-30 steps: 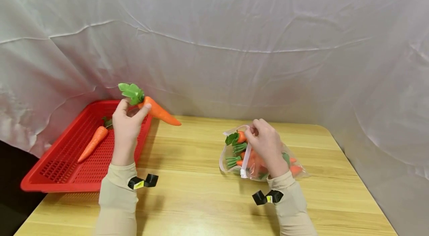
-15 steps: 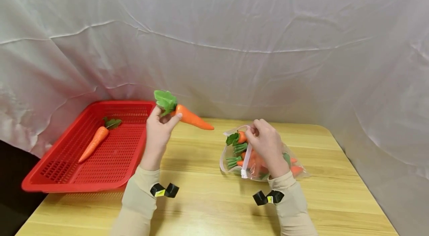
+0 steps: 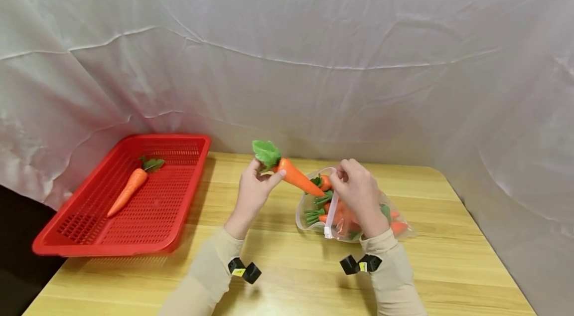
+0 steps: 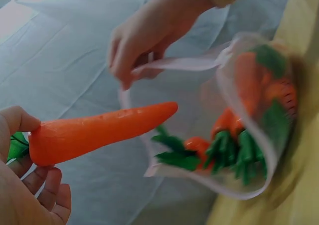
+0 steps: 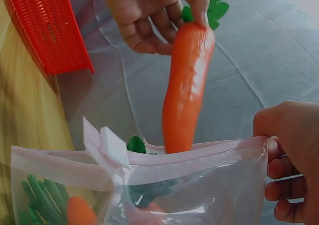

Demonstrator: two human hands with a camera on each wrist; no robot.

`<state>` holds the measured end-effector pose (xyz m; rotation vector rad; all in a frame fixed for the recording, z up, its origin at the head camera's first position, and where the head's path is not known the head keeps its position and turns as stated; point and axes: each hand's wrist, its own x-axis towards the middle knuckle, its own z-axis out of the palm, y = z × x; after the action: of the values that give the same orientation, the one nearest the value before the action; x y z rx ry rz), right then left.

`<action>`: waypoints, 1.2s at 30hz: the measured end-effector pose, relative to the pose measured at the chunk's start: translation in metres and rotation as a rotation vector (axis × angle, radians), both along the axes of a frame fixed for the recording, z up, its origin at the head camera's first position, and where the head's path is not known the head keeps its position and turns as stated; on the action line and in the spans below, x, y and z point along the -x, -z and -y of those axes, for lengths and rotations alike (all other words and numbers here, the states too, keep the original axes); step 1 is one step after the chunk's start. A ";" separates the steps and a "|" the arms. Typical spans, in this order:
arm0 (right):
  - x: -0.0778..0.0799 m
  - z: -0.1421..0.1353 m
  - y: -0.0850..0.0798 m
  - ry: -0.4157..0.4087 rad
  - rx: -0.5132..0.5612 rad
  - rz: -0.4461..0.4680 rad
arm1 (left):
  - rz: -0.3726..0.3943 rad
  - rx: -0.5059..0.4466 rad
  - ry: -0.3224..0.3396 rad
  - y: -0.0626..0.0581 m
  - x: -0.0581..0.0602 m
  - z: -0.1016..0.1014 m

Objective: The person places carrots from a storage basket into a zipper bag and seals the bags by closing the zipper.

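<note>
My left hand [image 3: 254, 187] pinches a carrot [image 3: 297, 176] near its leafy top. The carrot's tip points right, at the open mouth of a clear zip bag [image 4: 271, 155]. In the right wrist view the tip passes behind the bag's near rim; whether it is inside I cannot tell. My right hand [image 3: 356, 190] pinches the upper edge of the bag's mouth between thumb and fingers. Several carrots with green tops lie inside the bag, and a white slider [image 5: 114, 146] sits at one end of its pink zip strip.
A red plastic basket [image 3: 190, 196] stands at the left of the wooden table [image 3: 287, 276]. One carrot [image 3: 127, 191] with a leafy top lies in it. A pale cloth [image 3: 287, 57] hangs behind the table and along its sides.
My left hand has carried the carrot rightward from above the basket to the bag's mouth, lowering it slightly. The right hand and the bag have hardly moved.
</note>
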<state>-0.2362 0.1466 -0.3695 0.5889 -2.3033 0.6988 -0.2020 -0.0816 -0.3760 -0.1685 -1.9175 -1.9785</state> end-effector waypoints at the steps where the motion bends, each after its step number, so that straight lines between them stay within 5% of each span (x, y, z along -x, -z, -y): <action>1: 0.000 0.000 0.000 0.000 0.000 0.003 | 0.010 0.010 0.011 0.003 0.001 -0.003; 10: 0.001 0.000 0.001 0.002 -0.006 0.001 | 0.151 0.008 0.111 0.023 0.000 -0.028; 21: 0.001 -0.001 0.001 0.005 -0.004 -0.015 | 0.221 0.246 0.132 0.044 0.001 -0.041; 24: 0.001 -0.001 0.001 0.008 -0.006 -0.008 | 0.248 0.265 0.159 0.044 0.002 -0.039; 30: 0.001 -0.001 0.002 0.014 -0.001 -0.011 | 0.305 0.155 0.262 0.036 0.002 -0.030; 36: 0.001 0.000 0.001 0.016 0.000 -0.005 | 0.298 0.187 0.214 0.030 0.002 -0.024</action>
<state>-0.2374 0.1469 -0.3703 0.5711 -2.3012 0.6891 -0.2044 -0.0571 -0.4065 -0.1397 -2.3648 -2.0509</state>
